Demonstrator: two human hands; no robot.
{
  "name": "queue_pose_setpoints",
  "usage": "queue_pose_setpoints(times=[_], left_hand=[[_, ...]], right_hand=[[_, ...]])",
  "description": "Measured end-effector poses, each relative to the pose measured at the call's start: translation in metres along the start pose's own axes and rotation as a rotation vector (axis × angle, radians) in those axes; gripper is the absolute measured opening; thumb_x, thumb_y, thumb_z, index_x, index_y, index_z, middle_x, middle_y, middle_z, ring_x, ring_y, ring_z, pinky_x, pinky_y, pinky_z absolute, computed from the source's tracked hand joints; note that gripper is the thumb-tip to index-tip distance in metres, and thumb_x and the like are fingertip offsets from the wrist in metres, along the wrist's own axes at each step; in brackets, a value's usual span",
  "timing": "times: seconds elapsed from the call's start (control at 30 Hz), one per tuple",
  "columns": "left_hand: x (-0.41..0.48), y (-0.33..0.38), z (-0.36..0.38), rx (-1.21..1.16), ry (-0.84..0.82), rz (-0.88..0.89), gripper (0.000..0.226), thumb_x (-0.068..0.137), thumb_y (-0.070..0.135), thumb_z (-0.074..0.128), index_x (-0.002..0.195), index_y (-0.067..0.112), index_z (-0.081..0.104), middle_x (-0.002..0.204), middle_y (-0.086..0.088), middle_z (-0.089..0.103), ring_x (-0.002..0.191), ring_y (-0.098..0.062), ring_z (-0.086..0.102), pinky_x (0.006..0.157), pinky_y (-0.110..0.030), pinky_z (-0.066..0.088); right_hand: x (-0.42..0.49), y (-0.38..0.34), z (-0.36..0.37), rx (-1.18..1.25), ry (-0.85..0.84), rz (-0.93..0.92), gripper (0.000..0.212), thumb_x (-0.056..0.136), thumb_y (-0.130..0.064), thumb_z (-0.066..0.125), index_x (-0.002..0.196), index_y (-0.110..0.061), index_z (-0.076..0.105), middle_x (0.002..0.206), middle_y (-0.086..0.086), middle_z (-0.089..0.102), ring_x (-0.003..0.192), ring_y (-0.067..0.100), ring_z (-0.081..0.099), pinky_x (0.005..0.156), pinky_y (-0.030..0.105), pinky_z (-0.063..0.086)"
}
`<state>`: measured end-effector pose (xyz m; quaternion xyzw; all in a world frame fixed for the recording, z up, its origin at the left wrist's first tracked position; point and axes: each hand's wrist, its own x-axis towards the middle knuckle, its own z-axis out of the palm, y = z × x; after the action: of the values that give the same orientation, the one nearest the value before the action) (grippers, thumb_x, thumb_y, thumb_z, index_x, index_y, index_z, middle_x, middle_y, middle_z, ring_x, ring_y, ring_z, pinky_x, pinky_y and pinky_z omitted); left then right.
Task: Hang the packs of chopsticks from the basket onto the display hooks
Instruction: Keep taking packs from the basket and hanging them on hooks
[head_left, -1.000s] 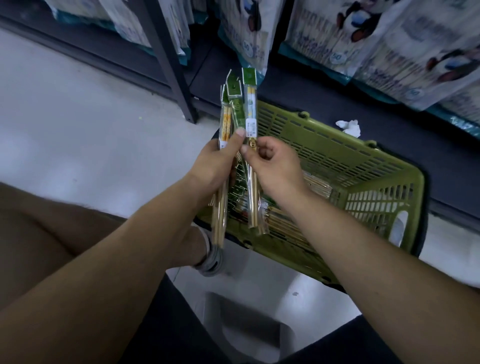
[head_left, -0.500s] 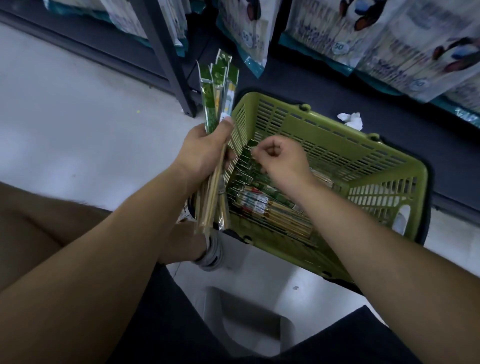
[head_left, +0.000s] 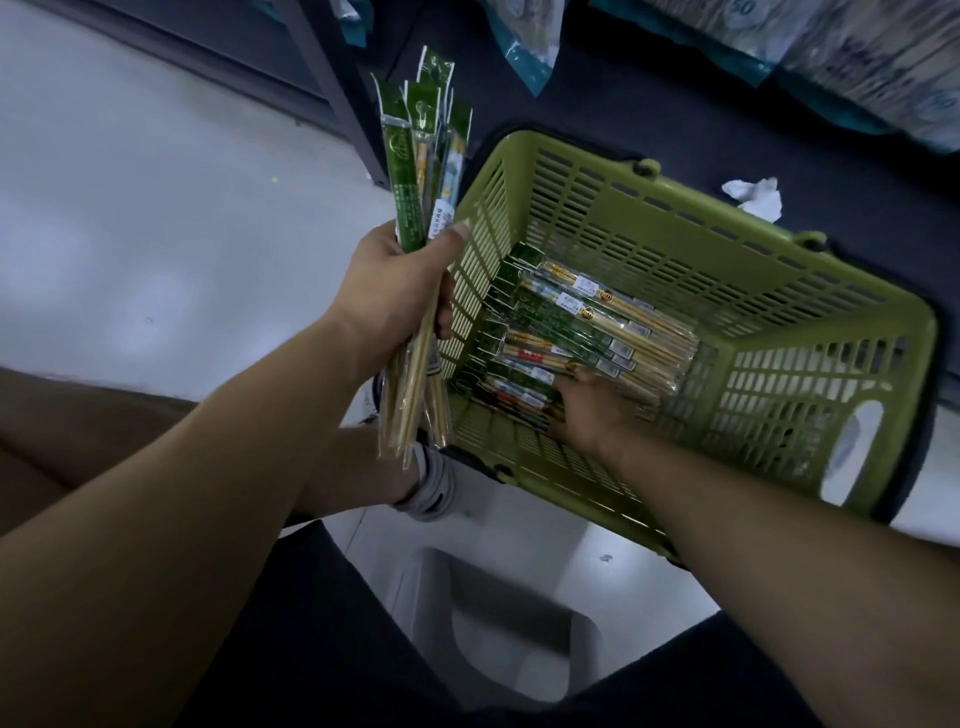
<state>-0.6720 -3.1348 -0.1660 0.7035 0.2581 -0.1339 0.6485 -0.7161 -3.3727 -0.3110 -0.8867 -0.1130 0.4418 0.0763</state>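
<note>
The pale shop floor (head_left: 156, 234) is carrying the green basket (head_left: 675, 244) against dark shelving (head_left: 675, 93). At the basket's 9 o'clock, the left hand (head_left: 395, 291) is clenching a chopstick bundle (head_left: 410, 176), fingers wrapped round it. The right hand (head_left: 592, 410) is lying on the loose packs (head_left: 582, 322) at 6 o'clock, its finger curl unreadable. Recommended: lift the packs by their headers, with the holes aligned.

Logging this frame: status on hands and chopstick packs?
Left hand grips bunch of chopstick packs. Right hand in green basket, on loose packs, grip unclear. No obstruction seen.
</note>
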Motion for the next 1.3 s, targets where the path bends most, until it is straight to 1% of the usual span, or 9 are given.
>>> queue_pose_setpoints(times=[0.1, 0.3, 0.53, 0.67, 0.8, 1.0, 1.17, 1.23, 1.3], left_hand=[[0.001, -0.001, 0.001, -0.001, -0.005, -0.004, 0.027, 0.100, 0.033, 0.065, 0.085, 0.014, 0.055, 0.055, -0.003, 0.055, 0.041, -0.018, 0.052, 0.046, -0.030, 0.052], [0.002, -0.001, 0.003, 0.008, 0.005, -0.003, 0.027, 0.101, 0.032, 0.065, 0.087, 0.013, 0.052, 0.054, -0.002, 0.055, 0.040, -0.018, 0.052, 0.045, -0.029, 0.051], [0.002, -0.001, 0.003, 0.003, 0.007, -0.017, 0.024, 0.101, 0.031, 0.065, 0.091, 0.012, 0.053, 0.055, -0.002, 0.055, 0.040, -0.017, 0.052, 0.044, -0.030, 0.052], [0.001, 0.002, 0.005, -0.003, 0.015, -0.046, 0.016, 0.100, 0.021, 0.062, 0.096, 0.009, 0.053, 0.058, -0.005, 0.055, 0.042, -0.017, 0.052, 0.046, -0.031, 0.052], [-0.002, 0.008, 0.014, -0.002, 0.028, -0.064, 0.010, 0.097, 0.012, 0.061, 0.093, 0.010, 0.052, 0.056, -0.003, 0.054, 0.043, -0.018, 0.052, 0.046, -0.029, 0.051], [-0.019, 0.010, 0.037, -0.144, -0.037, -0.111, 0.010, 0.099, 0.021, 0.069, 0.092, 0.019, 0.062, 0.054, 0.012, 0.063, 0.044, -0.006, 0.060, 0.045, -0.019, 0.048], [-0.033, 0.027, 0.042, -0.323, -0.168, -0.095, 0.038, 0.102, 0.032, 0.065, 0.125, 0.002, 0.065, 0.106, -0.017, 0.078, 0.096, -0.033, 0.077, 0.080, -0.043, 0.063], [-0.035, 0.034, 0.037, -0.398, -0.213, -0.115, 0.040, 0.101, 0.034, 0.064, 0.118, -0.002, 0.067, 0.098, -0.018, 0.079, 0.086, -0.030, 0.078, 0.069, -0.038, 0.063], [-0.038, 0.039, 0.033, -0.424, -0.266, -0.155, 0.041, 0.098, 0.036, 0.066, 0.109, -0.003, 0.069, 0.089, -0.016, 0.079, 0.078, -0.026, 0.078, 0.064, -0.033, 0.062]], right_hand=[[0.005, -0.002, 0.006, -0.018, 0.059, 0.044, 0.054, 0.094, -0.026, 0.069, 0.144, -0.018, 0.049, 0.143, 0.011, 0.048, 0.129, 0.032, 0.048, 0.101, 0.042, 0.049], [0.013, -0.001, 0.005, -0.020, 0.009, 0.016, 0.034, 0.091, -0.029, 0.073, 0.121, -0.018, 0.064, 0.116, 0.009, 0.066, 0.098, 0.025, 0.061, 0.074, 0.030, 0.043], [0.015, 0.002, -0.005, 0.056, -0.033, -0.033, 0.022, 0.091, -0.034, 0.072, 0.109, -0.020, 0.070, 0.104, 0.004, 0.067, 0.089, 0.021, 0.063, 0.074, 0.034, 0.053], [0.005, 0.009, -0.029, 0.295, 0.005, -0.006, 0.024, 0.089, -0.032, 0.077, 0.110, -0.021, 0.073, 0.098, -0.002, 0.069, 0.086, 0.017, 0.065, 0.076, 0.032, 0.054], [-0.017, 0.003, -0.073, 0.539, 0.112, -0.057, 0.015, 0.088, -0.031, 0.079, 0.097, -0.021, 0.073, 0.088, -0.004, 0.070, 0.079, 0.013, 0.064, 0.063, 0.022, 0.043], [-0.061, -0.035, -0.135, 0.821, 0.273, -0.195, 0.019, 0.085, -0.036, 0.081, 0.099, -0.024, 0.076, 0.087, -0.012, 0.075, 0.074, -0.004, 0.068, 0.065, 0.012, 0.047], [-0.092, -0.074, -0.154, 0.868, 0.537, -0.318, 0.043, 0.091, -0.032, 0.077, 0.095, 0.009, 0.067, 0.088, 0.029, 0.067, 0.069, 0.036, 0.060, 0.069, 0.054, 0.055], [-0.099, -0.082, -0.155, 0.860, 0.594, -0.353, 0.033, 0.093, -0.031, 0.074, 0.089, 0.002, 0.072, 0.078, 0.023, 0.066, 0.066, 0.039, 0.058, 0.064, 0.056, 0.054], [-0.104, -0.084, -0.153, 0.805, 0.639, -0.385, 0.024, 0.093, -0.035, 0.073, 0.088, -0.012, 0.076, 0.068, 0.003, 0.066, 0.061, 0.024, 0.059, 0.063, 0.050, 0.055]])
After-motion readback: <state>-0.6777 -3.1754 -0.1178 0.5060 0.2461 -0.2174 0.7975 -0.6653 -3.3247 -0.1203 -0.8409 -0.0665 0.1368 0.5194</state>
